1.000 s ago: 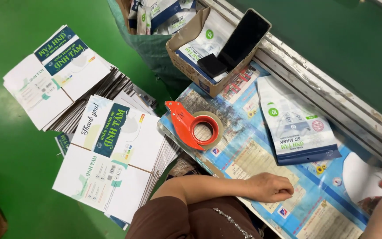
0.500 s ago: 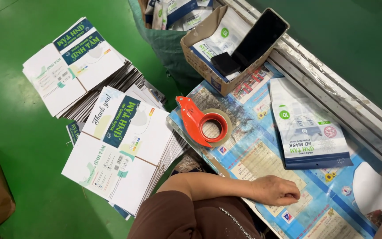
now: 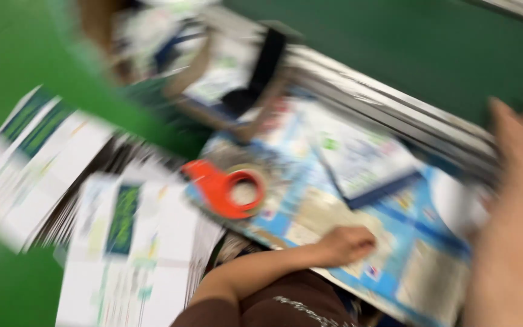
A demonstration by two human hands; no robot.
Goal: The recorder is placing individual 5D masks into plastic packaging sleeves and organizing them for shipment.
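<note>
Now blurred, left hand still curled on blue sheet, right hand newly raised, seemingly open, empty

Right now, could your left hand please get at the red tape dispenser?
Probably yes: the left hand rests on the blue printed sheet, with the red tape dispenser nearby and nothing visibly between them, though the picture is blurred.

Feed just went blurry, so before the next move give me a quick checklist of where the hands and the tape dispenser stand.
1. Left hand resting on the blue printed sheets: ok.
2. Right hand raised by the metal rail, holding nothing visible: cannot tell, blurred.
3. Red tape dispenser lying on the sheets, apart from both hands: ok.
4. White and blue pouch flat on the sheets: ok.
5. Flat carton stacks beside the sheets: ok.
6. Picture sharpness: not ok.
</note>
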